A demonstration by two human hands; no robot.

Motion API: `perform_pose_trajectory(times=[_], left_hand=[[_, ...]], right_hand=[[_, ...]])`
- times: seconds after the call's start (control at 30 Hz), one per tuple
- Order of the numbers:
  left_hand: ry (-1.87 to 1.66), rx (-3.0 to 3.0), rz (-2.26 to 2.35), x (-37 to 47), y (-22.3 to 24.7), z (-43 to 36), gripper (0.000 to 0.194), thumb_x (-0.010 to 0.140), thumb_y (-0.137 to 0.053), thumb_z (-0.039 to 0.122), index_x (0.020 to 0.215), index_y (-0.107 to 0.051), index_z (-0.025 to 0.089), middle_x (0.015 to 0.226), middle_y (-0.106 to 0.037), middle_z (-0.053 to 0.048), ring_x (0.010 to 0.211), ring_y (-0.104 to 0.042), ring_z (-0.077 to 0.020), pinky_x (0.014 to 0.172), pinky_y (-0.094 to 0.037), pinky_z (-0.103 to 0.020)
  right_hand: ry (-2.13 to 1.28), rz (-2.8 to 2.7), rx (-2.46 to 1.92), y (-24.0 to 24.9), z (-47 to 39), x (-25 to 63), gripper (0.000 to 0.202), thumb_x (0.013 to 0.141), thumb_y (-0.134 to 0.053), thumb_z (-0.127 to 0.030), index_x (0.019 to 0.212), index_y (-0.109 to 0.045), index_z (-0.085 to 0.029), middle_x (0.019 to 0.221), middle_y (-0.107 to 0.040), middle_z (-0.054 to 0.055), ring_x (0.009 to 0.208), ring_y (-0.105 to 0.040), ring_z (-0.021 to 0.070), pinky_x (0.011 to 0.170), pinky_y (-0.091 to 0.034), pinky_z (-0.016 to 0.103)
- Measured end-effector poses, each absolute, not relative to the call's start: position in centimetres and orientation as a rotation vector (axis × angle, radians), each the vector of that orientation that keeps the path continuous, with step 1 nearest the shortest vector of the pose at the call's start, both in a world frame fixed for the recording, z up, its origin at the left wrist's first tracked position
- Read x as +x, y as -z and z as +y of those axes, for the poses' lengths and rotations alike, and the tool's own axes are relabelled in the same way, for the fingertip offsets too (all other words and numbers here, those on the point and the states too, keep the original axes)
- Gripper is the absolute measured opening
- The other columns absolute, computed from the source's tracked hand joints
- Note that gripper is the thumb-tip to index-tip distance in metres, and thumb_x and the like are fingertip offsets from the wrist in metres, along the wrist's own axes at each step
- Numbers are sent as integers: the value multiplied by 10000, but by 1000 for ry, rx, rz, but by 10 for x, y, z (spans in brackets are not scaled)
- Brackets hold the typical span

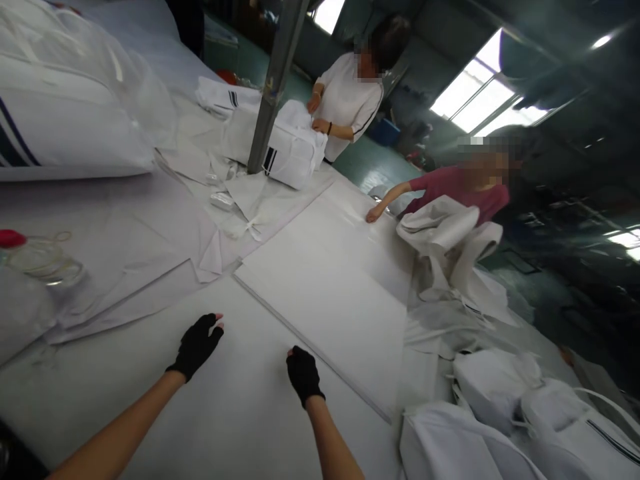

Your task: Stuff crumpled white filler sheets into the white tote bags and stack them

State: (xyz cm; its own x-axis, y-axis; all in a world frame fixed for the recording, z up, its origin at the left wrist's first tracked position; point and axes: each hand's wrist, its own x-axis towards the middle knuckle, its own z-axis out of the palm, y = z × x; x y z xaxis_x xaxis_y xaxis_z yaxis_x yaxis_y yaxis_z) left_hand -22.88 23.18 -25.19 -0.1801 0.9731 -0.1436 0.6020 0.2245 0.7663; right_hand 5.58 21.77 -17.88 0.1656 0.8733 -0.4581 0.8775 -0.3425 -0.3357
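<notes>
My left hand (197,347), in a black fingerless glove, is just above or on the white tabletop (240,407). Its thumb and forefinger are a little apart, and I see nothing between them. In a matching glove, my right hand (303,375) is closed, knuckles up, its fingertips tucked out of sight. Just beyond it runs the near edge of a flat stack of large white sheets (330,300). I cannot tell whether the right hand touches that edge.
White bags (450,440) crowd the near right. A plastic-wrapped white bag (65,127) sits at left above loose white fabric (140,233). A metal post (273,93) rises at the back. One co-worker (350,100) handles a white bag (295,153); another (460,187) is beside crumpled white material (445,233).
</notes>
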Motion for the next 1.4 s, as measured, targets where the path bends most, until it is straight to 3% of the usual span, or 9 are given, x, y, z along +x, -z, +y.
perform_pose_trajectory(times=[0.23,0.33,0.43,0.53,0.73,0.9,1.1,1.27,1.4], left_hand=[[-765,1560,1984,-213,270,279,354,892,-436,359,1150,-606,187,1156,-642,-85,1121,-557,-250,962,-442,-383],[-771,1698,1987,-210,279,289,304,905,-428,313,1093,-627,181,1109,-655,-91,1061,-571,-245,945,-437,-374],[-724,1790,1965,-208,285,293,271,900,-433,270,1056,-637,182,1081,-661,-93,1023,-578,-248,931,-434,-380],[-703,1793,1961,-208,286,295,256,896,-441,259,1040,-641,192,1060,-666,-91,1010,-580,-253,913,-440,-386],[-770,1788,1919,-209,287,295,225,900,-458,255,993,-655,200,1011,-684,-77,967,-595,-239,902,-451,-391],[-846,1678,1905,-210,284,297,216,892,-483,292,980,-660,206,994,-694,-70,965,-614,-241,904,-466,-410],[-1075,1126,1775,-205,258,343,369,889,-495,423,1149,-581,176,1011,-676,-66,857,-647,-186,795,-531,-328],[-1021,1128,1592,-177,252,386,776,724,-699,484,1381,-394,205,1234,-589,-98,873,-637,-180,737,-536,-316],[-964,1271,1481,-158,256,401,262,828,-572,409,874,-656,165,781,-681,-36,701,-631,-166,677,-491,-285]], right_hand=[[958,2003,2246,198,303,-11,296,934,-386,-365,871,-622,-199,865,-681,14,817,-618,136,688,-430,217],[819,2027,2257,208,352,-36,303,921,-417,-413,1034,-592,-193,1020,-648,57,941,-597,181,785,-434,273],[677,1981,2275,218,398,-54,518,853,-522,-480,1250,-474,-151,1184,-554,151,1060,-553,276,841,-437,375],[621,1922,2238,224,431,-63,678,761,-642,-486,1272,-443,-88,1170,-535,214,1049,-556,329,804,-453,414],[600,1966,2089,232,449,-60,319,843,-538,-220,1123,-560,-69,1061,-621,190,1021,-584,269,844,-429,365],[654,2037,2114,241,453,-41,273,860,-466,-208,1036,-619,-66,1052,-643,203,1012,-588,277,869,-409,376],[1117,2060,2239,248,458,1,356,870,-384,-345,700,-607,-125,694,-666,102,684,-624,174,661,-456,267],[1467,2112,2269,257,450,20,442,860,-369,-492,639,-552,-156,602,-628,51,583,-583,147,557,-443,240],[1509,2180,2303,259,442,25,410,832,-435,-491,601,-536,-168,556,-586,23,553,-549,145,556,-432,252]])
